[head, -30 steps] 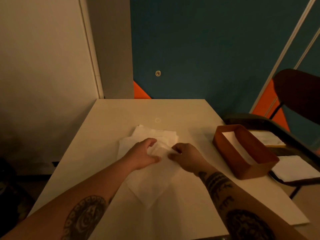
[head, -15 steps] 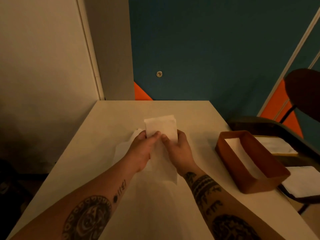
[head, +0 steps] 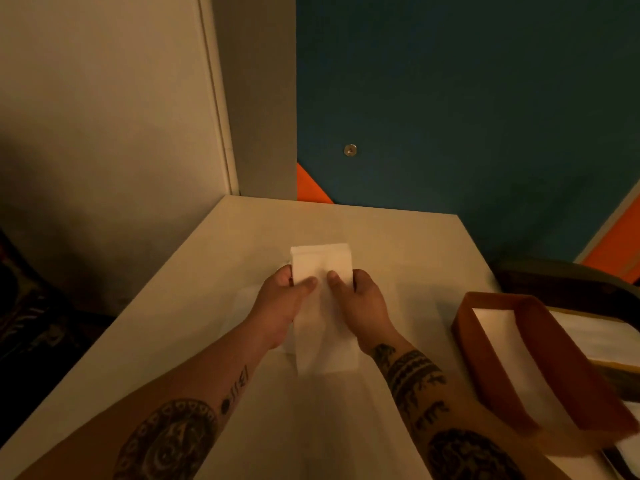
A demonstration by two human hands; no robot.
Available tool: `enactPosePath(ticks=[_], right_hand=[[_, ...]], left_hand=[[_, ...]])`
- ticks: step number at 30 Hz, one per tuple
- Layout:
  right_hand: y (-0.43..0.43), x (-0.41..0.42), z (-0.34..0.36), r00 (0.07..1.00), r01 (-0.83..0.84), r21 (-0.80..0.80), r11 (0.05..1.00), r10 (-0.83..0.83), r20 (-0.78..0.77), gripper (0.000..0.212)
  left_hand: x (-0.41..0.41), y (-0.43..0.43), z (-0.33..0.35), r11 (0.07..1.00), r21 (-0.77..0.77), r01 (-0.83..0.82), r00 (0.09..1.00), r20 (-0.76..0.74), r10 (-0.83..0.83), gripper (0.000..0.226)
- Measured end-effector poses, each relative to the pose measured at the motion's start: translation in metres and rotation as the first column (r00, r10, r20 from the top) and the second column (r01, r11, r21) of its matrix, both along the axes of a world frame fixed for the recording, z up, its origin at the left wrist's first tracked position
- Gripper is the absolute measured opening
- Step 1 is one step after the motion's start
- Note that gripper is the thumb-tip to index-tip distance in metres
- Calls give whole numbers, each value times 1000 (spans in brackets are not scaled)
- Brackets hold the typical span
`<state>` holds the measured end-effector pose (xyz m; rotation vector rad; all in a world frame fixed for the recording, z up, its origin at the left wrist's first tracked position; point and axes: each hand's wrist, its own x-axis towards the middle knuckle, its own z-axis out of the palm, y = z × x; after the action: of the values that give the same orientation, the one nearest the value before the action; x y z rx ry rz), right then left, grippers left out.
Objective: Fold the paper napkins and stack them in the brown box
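Observation:
A white paper napkin (head: pixel 322 265), folded into a long narrow strip, is held up over the middle of the table. My left hand (head: pixel 280 306) pinches its left edge and my right hand (head: pixel 360 306) pinches its right edge, thumbs on top. More flat napkins (head: pixel 242 303) lie on the table under my left hand, mostly hidden. The brown box (head: pixel 498 389) stands at the right edge of the table with white folded napkins (head: pixel 509 348) inside.
The white table (head: pixel 398 258) meets a pale wall on the left and a teal wall behind. A dark chair (head: pixel 568 282) holding white paper (head: pixel 595 334) stands to the right of the box.
The napkin went from lying spread on the table to being lifted and folded into a narrow strip between both hands. The view has shifted a little left.

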<state>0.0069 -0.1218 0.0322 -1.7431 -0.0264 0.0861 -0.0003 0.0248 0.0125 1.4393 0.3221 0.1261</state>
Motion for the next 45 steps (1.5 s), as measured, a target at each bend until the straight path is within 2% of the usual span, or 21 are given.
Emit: enactPosePath(ticks=[3,6,10,12,15,17,20,21,22,25,28,31,35,37,39,41,45], right_hand=[[3,-4,-10,994,-112,-78,991,112,-11,28],[9,-1,-13,980,-197,-103,975,192,-62,20],[13,16,-12,978,-198,-118,973,188,-92,27],[13,27,-18,989,-149,-269,951,149,-21,24],[20,41,-29,973,-147,-584,799,222,59,31],[31,45,-34,959,-176,-700,693,280,36,41],[46,44,-39,933,-194,-875,444,358,-25,46],[50,43,-41,928,-180,-906,383,370,-28,45],[50,42,-41,930,-153,-919,362,368,-10,41],[50,41,-42,946,-86,-904,418,320,58,28],[49,42,-42,954,-75,-899,431,295,62,20],[50,41,-41,955,-108,-900,423,296,24,26],[48,42,-39,948,-171,-926,336,313,-62,37],[46,43,-39,945,-185,-923,337,319,-73,40],[45,42,-37,944,-190,-920,342,320,-76,44],[47,41,-37,941,-164,-929,331,335,-47,38],[48,38,-42,947,-65,-915,397,314,69,26]], left_hand=[[-3,7,-4,991,-88,-105,994,-39,102,19],[-4,14,-6,984,-163,-65,996,-67,55,27],[0,37,-7,981,-52,-189,980,-70,185,26],[0,55,-8,964,32,-264,960,-87,266,29],[-7,82,-15,930,162,-330,928,-125,351,33],[-12,92,-20,911,249,-328,920,-132,368,31],[-14,98,-24,902,305,-306,921,-144,361,29],[-13,100,-27,905,307,-295,922,-155,354,29],[-13,99,-27,911,303,-279,927,-162,338,29],[-11,100,-29,921,300,-250,936,-168,309,22],[-8,99,-27,928,301,-221,943,-176,282,20],[-7,99,-27,928,308,-210,944,-183,274,25],[-3,101,-28,930,312,-194,949,-179,258,25],[-1,101,-29,933,304,-193,951,-177,254,30],[0,100,-31,931,306,-199,950,-172,260,22],[-1,99,-31,922,325,-211,949,-158,273,16],[-2,98,-31,913,338,-229,945,-146,292,14]])
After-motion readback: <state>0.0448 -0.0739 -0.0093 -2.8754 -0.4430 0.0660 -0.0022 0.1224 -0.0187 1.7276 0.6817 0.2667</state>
